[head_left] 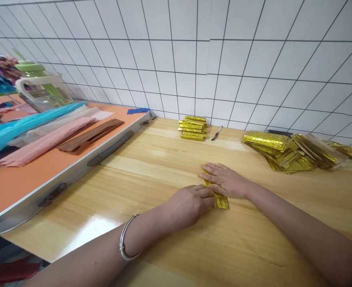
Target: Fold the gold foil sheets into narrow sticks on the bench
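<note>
A narrow piece of gold foil paper lies on the wooden table under both my hands, its lower end showing past the fingers. My right hand rests flat across its upper part, fingers stretched out and slightly apart. My left hand, with a silver bangle at the wrist, is curled over the near left edge of the paper. The fingertips of that hand are partly hidden, with the thumb out of sight.
Several rolled gold foil pieces are stacked by the tiled wall, beside a pen. Gold foil sheets form a loose pile at the right. On the left, an orange-topped table holds folded coloured paper and a clear jug.
</note>
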A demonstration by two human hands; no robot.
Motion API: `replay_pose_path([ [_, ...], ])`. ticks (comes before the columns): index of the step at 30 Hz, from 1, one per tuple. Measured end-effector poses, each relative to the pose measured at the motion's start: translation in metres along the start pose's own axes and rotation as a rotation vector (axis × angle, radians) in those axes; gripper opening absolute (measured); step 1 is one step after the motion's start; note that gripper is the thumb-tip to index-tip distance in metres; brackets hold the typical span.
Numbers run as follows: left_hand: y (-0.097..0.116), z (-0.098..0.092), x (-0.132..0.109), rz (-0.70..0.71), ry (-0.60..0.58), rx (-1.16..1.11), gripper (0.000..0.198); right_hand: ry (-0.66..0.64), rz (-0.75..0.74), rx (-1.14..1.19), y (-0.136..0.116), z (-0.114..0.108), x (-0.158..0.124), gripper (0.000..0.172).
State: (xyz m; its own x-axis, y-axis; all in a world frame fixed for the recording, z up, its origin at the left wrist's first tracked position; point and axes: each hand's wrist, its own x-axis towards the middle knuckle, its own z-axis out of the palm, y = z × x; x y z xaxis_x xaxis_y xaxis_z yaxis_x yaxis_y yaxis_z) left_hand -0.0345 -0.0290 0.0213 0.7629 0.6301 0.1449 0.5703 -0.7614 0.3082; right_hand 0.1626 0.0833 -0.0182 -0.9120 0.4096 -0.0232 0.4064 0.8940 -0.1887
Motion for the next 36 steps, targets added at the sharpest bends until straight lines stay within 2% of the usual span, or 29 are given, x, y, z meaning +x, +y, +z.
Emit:
replay_pose_path([
  [4, -0.014, -0.001, 0.000, 0.034, -0.050, -0.078, 0.026, -0.021, 0.004, 0.004, 0.003, -0.001, 0.000, 0.055],
  [12, -0.012, -0.006, 0.000, 0.035, -0.054, -0.153, 0.018, 0.006, 0.018, 0.002, 0.031, -0.003, 0.012, 0.054],
  [17, -0.016, -0.005, 0.002, 0.069, -0.049, -0.168, 0.020, 0.155, 0.187, -0.172, 0.052, -0.008, 0.019, 0.055],
  [20, -0.018, -0.005, 0.002, 0.091, -0.044, -0.179, 0.022, 0.255, 0.262, -0.316, 0.056, -0.012, 0.004, 0.052],
  [24, -0.022, -0.006, 0.003, 0.119, -0.036, -0.205, 0.025, 0.287, 0.209, -0.408, 0.034, -0.012, -0.039, 0.044],
  [28, -0.026, -0.005, 0.003, 0.130, -0.022, -0.237, 0.028, 0.241, -0.006, -0.437, -0.008, -0.009, -0.078, 0.043],
  [31, -0.029, -0.005, 0.003, 0.128, -0.027, -0.251, 0.031, 0.192, -0.147, -0.452, -0.033, -0.008, -0.088, 0.042],
  [36, -0.031, -0.007, 0.002, 0.116, -0.029, -0.293, 0.035, 0.244, -0.192, -0.435, -0.048, -0.005, -0.082, 0.036],
])
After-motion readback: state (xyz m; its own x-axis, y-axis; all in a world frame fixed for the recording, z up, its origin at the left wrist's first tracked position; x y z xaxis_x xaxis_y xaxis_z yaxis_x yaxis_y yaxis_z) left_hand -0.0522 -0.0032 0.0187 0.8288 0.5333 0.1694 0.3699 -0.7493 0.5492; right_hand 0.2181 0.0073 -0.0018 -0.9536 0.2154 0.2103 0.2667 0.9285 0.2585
